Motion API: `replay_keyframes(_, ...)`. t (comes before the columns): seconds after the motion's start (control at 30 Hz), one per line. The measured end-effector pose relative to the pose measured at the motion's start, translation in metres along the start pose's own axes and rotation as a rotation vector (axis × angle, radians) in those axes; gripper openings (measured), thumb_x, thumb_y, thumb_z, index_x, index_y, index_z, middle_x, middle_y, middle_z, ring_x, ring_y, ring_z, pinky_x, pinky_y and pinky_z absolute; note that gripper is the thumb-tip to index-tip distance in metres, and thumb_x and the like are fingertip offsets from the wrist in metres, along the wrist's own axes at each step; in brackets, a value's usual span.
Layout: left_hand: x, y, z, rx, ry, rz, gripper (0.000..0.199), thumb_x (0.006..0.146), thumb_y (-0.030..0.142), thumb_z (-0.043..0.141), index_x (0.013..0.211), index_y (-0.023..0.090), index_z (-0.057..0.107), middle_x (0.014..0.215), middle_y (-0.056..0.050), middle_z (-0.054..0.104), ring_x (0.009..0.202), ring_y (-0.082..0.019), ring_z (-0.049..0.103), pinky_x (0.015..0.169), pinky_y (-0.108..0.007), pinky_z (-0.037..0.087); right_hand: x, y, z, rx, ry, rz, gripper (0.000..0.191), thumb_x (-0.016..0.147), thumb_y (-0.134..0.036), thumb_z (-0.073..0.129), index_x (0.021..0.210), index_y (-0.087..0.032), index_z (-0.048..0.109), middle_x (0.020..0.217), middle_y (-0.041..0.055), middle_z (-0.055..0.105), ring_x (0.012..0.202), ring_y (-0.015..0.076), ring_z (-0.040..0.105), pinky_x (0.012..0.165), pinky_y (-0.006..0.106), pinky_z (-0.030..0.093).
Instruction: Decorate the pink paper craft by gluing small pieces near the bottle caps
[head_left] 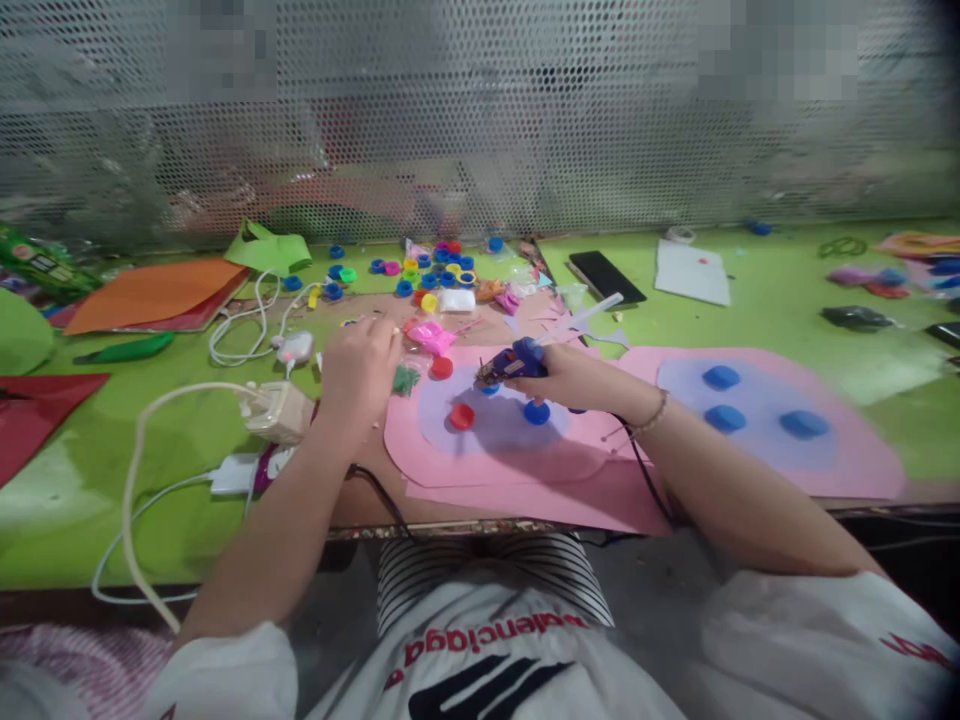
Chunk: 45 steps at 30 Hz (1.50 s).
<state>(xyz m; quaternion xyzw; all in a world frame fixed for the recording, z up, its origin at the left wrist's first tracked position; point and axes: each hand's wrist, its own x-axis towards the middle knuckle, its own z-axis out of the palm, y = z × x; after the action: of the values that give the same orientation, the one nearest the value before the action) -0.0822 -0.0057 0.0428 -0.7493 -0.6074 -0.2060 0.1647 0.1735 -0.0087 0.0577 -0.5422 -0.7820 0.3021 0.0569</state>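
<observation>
In my right hand (559, 375) is a blue hot glue gun (517, 362), with a long clear glue stick (592, 312) out of its back. Its nozzle end points left and down, over a blue bottle cap (490, 389) on a lilac paper shape (499, 440). That shape lies on a pink paper sheet (420, 462), along with red caps (462, 417) and another blue cap (537, 412). My left hand (361, 362) is curled beside a pink plastic bag (431, 336) and a small green bag (406, 380); what its fingers hold, if anything, is hidden.
To the right, a second pink sheet (862, 465) carries blue caps (723, 377). Several loose caps (439, 280) lie at the back near a black phone (606, 277). On the left are a plug adapter (279, 412), white cables (135, 500) and orange paper (161, 290). A perforated metal screen (480, 130) stands behind.
</observation>
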Motion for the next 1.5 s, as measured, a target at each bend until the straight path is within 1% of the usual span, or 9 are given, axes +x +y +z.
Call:
replay_keyframes(0.13,-0.004,0.001,0.01,-0.136,0.116,0.14,0.021,0.087,0.027,0.042,0.086,0.018,0.06,0.081,-0.008,0.064,0.078,-0.02,0.059,0.068,-0.031,0.04,0.001,-0.005,-0.001,-0.107,0.004,-0.005,0.042,0.08,-0.052,0.046,0.086,-0.016,0.067,0.06,0.0031,0.062,0.054,0.0128,0.055,0.05,0.025,0.038)
replay_keyframes(0.3,-0.006,0.001,0.016,-0.224,0.214,0.201,0.018,0.087,0.027,0.045,0.086,0.019,0.061,0.081,-0.007,0.063,0.079,-0.019,0.058,0.07,-0.031,0.041,-0.001,-0.01,-0.005,-0.1,-0.016,-0.041,0.036,0.081,-0.045,0.045,0.098,-0.019,0.066,0.069,0.0027,0.064,0.058,0.0125,0.056,0.054,0.024,0.039)
replay_keyframes(0.43,-0.005,0.0,0.014,-0.26,0.257,0.201,0.016,0.086,0.024,0.045,0.088,0.019,0.06,0.083,-0.007,0.063,0.084,-0.02,0.058,0.076,-0.034,0.043,0.002,-0.008,-0.005,-0.111,-0.011,-0.057,0.033,0.08,-0.041,0.048,0.102,-0.022,0.064,0.076,0.0023,0.066,0.061,0.013,0.057,0.056,0.023,0.04)
replay_keyframes(0.6,-0.001,-0.003,0.009,-0.274,0.335,0.15,0.012,0.084,0.021,0.048,0.087,0.018,0.06,0.089,-0.009,0.064,0.101,-0.024,0.055,0.09,-0.04,0.042,0.006,-0.005,-0.004,-0.159,-0.016,-0.076,0.033,0.081,-0.041,0.048,0.103,-0.024,0.065,0.076,0.0022,0.066,0.061,0.0135,0.057,0.056,0.024,0.04)
replay_keyframes(0.73,0.002,-0.006,0.003,-0.397,0.385,0.125,0.009,0.082,0.02,0.052,0.087,0.02,0.059,0.093,-0.006,0.064,0.099,-0.021,0.056,0.092,-0.04,0.043,0.004,-0.007,-0.006,-0.147,-0.015,-0.104,0.033,0.081,-0.039,0.048,0.105,-0.024,0.065,0.076,0.0014,0.067,0.058,0.0126,0.056,0.056,0.023,0.04)
replay_keyframes(0.93,0.003,-0.005,-0.006,-0.569,0.423,0.053,0.009,0.082,0.022,0.053,0.089,0.021,0.059,0.092,-0.003,0.065,0.093,-0.017,0.059,0.087,-0.034,0.046,0.002,-0.009,-0.006,-0.18,-0.039,-0.081,0.035,0.082,-0.04,0.047,0.106,-0.022,0.064,0.071,0.0017,0.065,0.056,0.0126,0.054,0.055,0.024,0.038)
replay_keyframes(1.1,0.002,-0.004,-0.007,-0.605,0.419,0.029,0.01,0.083,0.027,0.054,0.089,0.02,0.059,0.09,-0.003,0.065,0.09,-0.017,0.059,0.086,-0.034,0.045,0.005,-0.012,0.0,-0.288,-0.015,-0.082,0.034,0.081,-0.042,0.049,0.097,-0.019,0.067,0.076,0.0051,0.066,0.064,0.0157,0.057,0.058,0.026,0.037)
replay_keyframes(1.23,0.003,-0.002,-0.007,-0.592,0.408,0.036,0.009,0.082,0.027,0.055,0.086,0.02,0.059,0.087,-0.004,0.065,0.087,-0.018,0.059,0.083,-0.034,0.045,0.005,-0.019,0.004,-0.341,-0.016,-0.074,0.036,0.082,-0.043,0.046,0.093,-0.017,0.067,0.071,0.0064,0.065,0.059,0.0152,0.055,0.055,0.026,0.036)
replay_keyframes(1.5,0.002,-0.003,-0.003,-0.59,0.382,0.034,0.011,0.084,0.028,0.052,0.09,0.022,0.06,0.088,-0.004,0.065,0.086,-0.017,0.059,0.079,-0.033,0.048,0.0,-0.025,-0.006,-0.241,-0.095,-0.06,0.038,0.078,-0.051,0.051,0.093,-0.02,0.067,0.074,0.005,0.066,0.066,0.0171,0.058,0.058,0.026,0.039)
